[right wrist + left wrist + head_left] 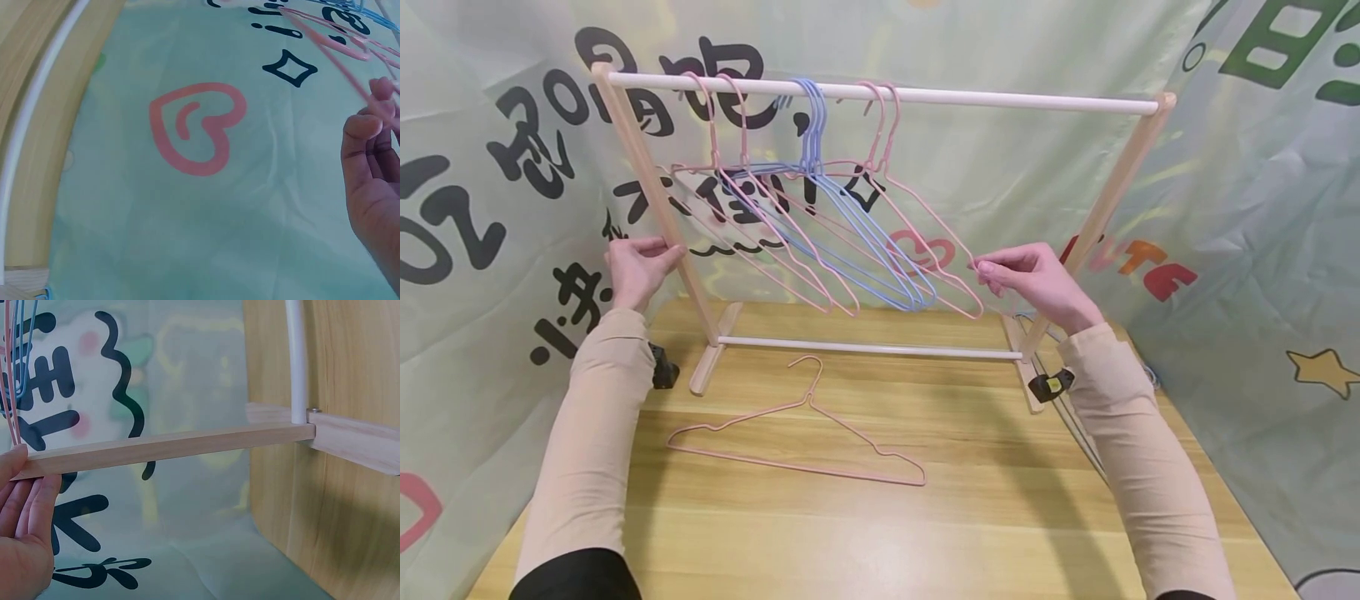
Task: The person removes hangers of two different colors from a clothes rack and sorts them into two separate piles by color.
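Observation:
A small wooden garment rack (1015,99) with white rails stands on the table. My left hand (638,271) grips its left post (162,447) partway up, thumb on one side and fingers on the other. With thumb and fingertips, my right hand (1033,279) pinches the lower end of the rightmost pink hanger (931,212), which hooks over the top rail. Another pink hanger (901,215) hangs just beside it. Several blue hangers (812,125) are bunched mid-rail, and two pink hangers (713,125) hang toward the left.
One more pink hanger (797,472) lies flat on the wooden table (820,550), in front of the rack's lower rail (865,347). Thin pale rods or hangers (1078,433) lie at the right, partly behind my right arm. A printed cloth (1247,275) surrounds the table.

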`<state>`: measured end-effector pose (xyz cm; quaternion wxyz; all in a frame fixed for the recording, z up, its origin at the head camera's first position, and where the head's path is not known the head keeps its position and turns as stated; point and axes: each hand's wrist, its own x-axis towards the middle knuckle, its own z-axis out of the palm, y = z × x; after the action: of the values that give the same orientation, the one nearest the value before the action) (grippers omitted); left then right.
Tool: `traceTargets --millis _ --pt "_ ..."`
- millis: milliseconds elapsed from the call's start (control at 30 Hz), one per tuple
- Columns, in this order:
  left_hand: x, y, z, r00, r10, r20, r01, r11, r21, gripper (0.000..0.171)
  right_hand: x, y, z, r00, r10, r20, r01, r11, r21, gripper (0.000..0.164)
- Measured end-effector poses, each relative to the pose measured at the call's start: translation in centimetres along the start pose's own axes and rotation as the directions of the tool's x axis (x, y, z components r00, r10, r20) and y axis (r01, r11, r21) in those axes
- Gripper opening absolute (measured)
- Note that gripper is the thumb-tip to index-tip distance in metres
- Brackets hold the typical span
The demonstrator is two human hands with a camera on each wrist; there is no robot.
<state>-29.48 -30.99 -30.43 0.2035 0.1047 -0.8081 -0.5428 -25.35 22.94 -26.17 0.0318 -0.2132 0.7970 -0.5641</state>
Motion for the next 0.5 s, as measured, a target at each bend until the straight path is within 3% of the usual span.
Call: traceTargets --millis 133,267,500 --pt "0.01 -0.08 -0.01 1.0 -0.003 0.001 0.003 1.0 0.011 0.048 0.12 -0.32 -0.17 1.0 0.011 0.02 -0.01 0.999 -0.035 0.017" --pt "0.05 -0.16 0.0 1.0 0.007 0.0 -0.007 1.0 0.012 0.048 0.35 -0.55 -0.22 1.0 -0.001 0.024 0.001 1.0 0.007 0.015" --pt "0.1 -0.09 0.0 1.0 0.007 0.0 -0.007 1.0 0.018 0.048 0.54 -0.94 0.01 0.998 -0.012 -0.067 0.017 0.997 0.073 0.011"
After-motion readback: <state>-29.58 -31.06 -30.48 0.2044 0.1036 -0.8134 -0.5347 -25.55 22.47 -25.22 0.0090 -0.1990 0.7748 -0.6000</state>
